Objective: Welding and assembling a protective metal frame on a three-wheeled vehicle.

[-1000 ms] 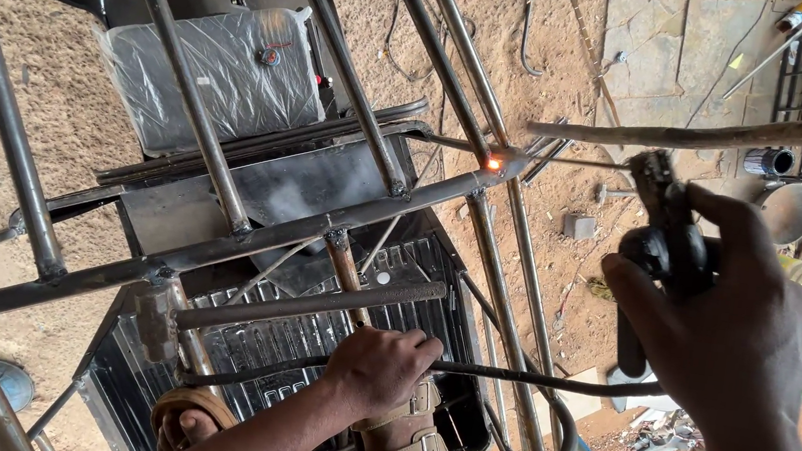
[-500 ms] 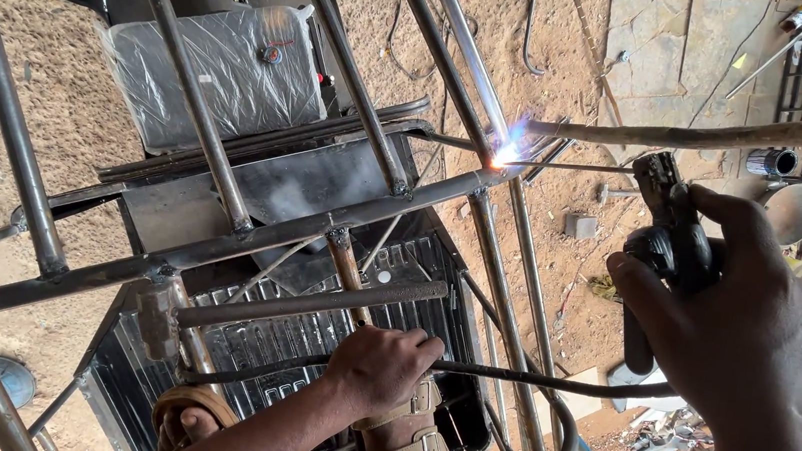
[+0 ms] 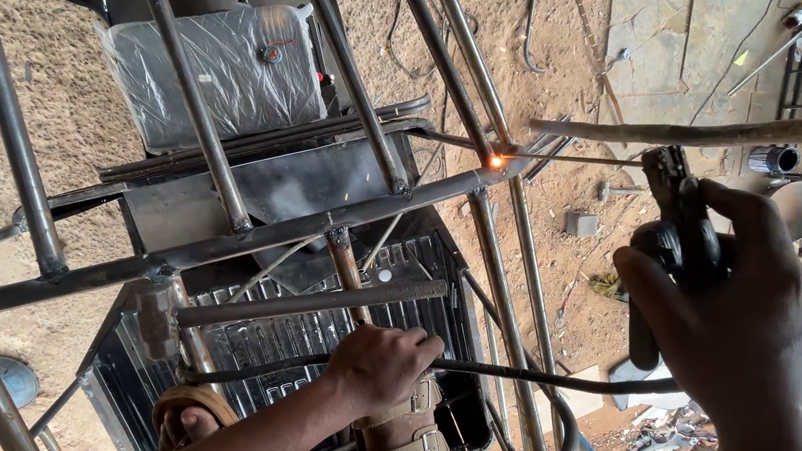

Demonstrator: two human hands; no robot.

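Welding electrode holder, dark, clamp-type with a black grip [image 3: 681,242], is held in the right hand [image 3: 741,335], fingers wrapped fully closed around the grip at the right side of the view. Its thin rod [image 3: 570,157] runs leftward and meets the grey steel tube frame [image 3: 321,221] at the joint where a slanted tube crosses the long diagonal member.

Nearest the camera, the left hand [image 3: 380,364] is fisted shut around a dark cable or thin bar [image 3: 545,378] that runs rightward across the lower frame; which of the two it is cannot be told. Below it, sandalled feet with tan straps [image 3: 396,447] rest on the ribbed black metal floor panel [image 3: 276,352].

Change noted: half a second ago a bright blue-white arc flared at the joint; now only a small orange glow [image 3: 497,162] shows there. The arc appears to have gone out, leaving hot metal, which I judge to be a short tack rather than a running bead. Both hands sit much as they did.

Farther off, a cushion wrapped in clear plastic [image 3: 218,69] lies under the upper tubes, on sandy ground strewn with scrap [image 3: 584,35].
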